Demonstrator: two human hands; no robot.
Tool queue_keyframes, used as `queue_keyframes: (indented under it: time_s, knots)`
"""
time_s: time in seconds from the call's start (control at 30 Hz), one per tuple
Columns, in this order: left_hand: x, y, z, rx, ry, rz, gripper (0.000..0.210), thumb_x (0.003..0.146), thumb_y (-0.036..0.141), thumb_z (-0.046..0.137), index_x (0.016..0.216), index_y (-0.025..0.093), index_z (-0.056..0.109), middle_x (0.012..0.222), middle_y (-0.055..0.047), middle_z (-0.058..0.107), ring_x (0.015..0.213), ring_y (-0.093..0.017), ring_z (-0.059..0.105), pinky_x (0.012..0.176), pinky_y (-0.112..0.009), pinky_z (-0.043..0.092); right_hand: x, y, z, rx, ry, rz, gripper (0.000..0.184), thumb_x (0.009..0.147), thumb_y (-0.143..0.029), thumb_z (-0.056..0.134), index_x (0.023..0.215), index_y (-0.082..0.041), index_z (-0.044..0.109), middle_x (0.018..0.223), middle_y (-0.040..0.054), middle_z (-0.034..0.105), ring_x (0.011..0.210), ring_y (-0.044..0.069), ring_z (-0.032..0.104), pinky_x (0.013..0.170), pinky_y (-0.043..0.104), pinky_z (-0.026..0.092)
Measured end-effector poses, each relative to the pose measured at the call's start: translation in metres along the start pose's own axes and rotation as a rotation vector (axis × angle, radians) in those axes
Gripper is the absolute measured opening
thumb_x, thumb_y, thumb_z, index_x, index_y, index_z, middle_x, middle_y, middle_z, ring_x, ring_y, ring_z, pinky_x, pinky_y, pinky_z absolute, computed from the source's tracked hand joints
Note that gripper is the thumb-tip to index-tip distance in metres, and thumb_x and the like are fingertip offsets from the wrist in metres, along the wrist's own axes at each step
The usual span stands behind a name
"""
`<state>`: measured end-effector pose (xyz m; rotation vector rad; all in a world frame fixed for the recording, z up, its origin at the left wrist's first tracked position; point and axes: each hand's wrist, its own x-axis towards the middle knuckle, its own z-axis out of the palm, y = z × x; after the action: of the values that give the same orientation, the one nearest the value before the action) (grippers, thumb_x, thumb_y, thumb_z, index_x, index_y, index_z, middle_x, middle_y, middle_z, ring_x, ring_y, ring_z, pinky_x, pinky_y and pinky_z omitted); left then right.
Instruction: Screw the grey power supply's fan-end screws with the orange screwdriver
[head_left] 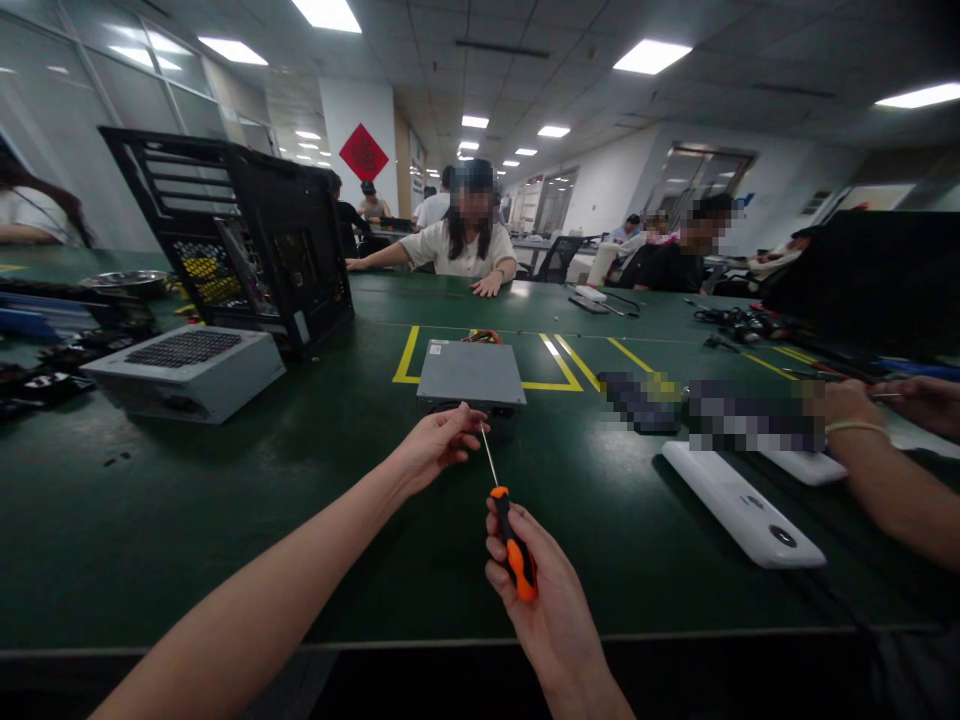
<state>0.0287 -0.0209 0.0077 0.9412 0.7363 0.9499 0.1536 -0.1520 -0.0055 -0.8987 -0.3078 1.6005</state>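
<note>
In my right hand (536, 575) is a screwdriver (516, 555) with an orange and black handle, its thin shaft slanting up and away from me. My left hand (442, 445) meets the screwdriver's tip with fingers pinched together; whether something small sits between them I cannot make out. Just behind both hands a grey computer power supply (471, 372) lies on the green table (360, 560), with coloured wires (480, 337) at its far side. My left fingers overlap its front face in view, and I cannot tell whether they touch it.
To the left are a second power supply (187, 365) and an open black computer case (281, 230). A metal bowl (127, 283) stands behind. On the right lie a white device (742, 505) and another person's hands (847, 410). Across the table sits a person (457, 245). Yellow tape (406, 355) marks the tabletop.
</note>
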Motion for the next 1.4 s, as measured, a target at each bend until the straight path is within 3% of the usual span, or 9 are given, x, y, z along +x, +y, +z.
queue_keyframes:
  time_s: [0.37, 1.07, 1.27, 1.4]
  knots:
    - [0.0, -0.004, 0.004, 0.153, 0.145, -0.036, 0.014, 0.085, 0.022, 0.054, 0.088, 0.012, 0.063, 0.084, -0.006, 0.064, 0.057, -0.006, 0.056, 0.047, -0.014, 0.039, 0.01, -0.009, 0.009, 0.254, 0.087, 0.115, 0.01, 0.074, -0.017, 0.061, 0.079, -0.01, 0.065, 0.068, 0.0024, 0.056, 0.049, 0.003, 0.047, 0.036, 0.01, 0.036]
    - [0.0, -0.002, 0.003, 0.154, 0.165, -0.022, 0.011, 0.083, 0.015, 0.054, 0.09, 0.012, 0.062, 0.079, -0.005, 0.064, 0.055, -0.007, 0.057, 0.047, -0.015, 0.04, 0.021, -0.008, 0.022, 0.275, 0.088, 0.156, 0.01, 0.081, -0.02, 0.057, 0.083, -0.012, 0.063, 0.07, 0.002, 0.057, 0.051, 0.002, 0.051, 0.039, 0.009, 0.039]
    - [-0.001, -0.001, 0.005, 0.156, 0.176, -0.027, 0.012, 0.083, 0.014, 0.051, 0.09, 0.012, 0.061, 0.079, -0.005, 0.064, 0.055, -0.007, 0.056, 0.047, -0.016, 0.04, 0.019, -0.007, 0.02, 0.235, 0.047, 0.081, 0.014, 0.08, -0.024, 0.057, 0.086, -0.014, 0.065, 0.067, 0.0013, 0.055, 0.048, 0.002, 0.044, 0.035, 0.009, 0.03]
    - [-0.002, 0.0, 0.006, 0.178, 0.181, -0.028, 0.013, 0.084, 0.013, 0.049, 0.091, 0.012, 0.061, 0.08, -0.005, 0.064, 0.056, -0.006, 0.056, 0.047, -0.016, 0.04, 0.018, -0.003, 0.015, 0.138, 0.047, -0.066, 0.016, 0.071, -0.019, 0.061, 0.086, -0.015, 0.064, 0.072, 0.0015, 0.058, 0.055, 0.005, 0.049, 0.041, 0.014, 0.036]
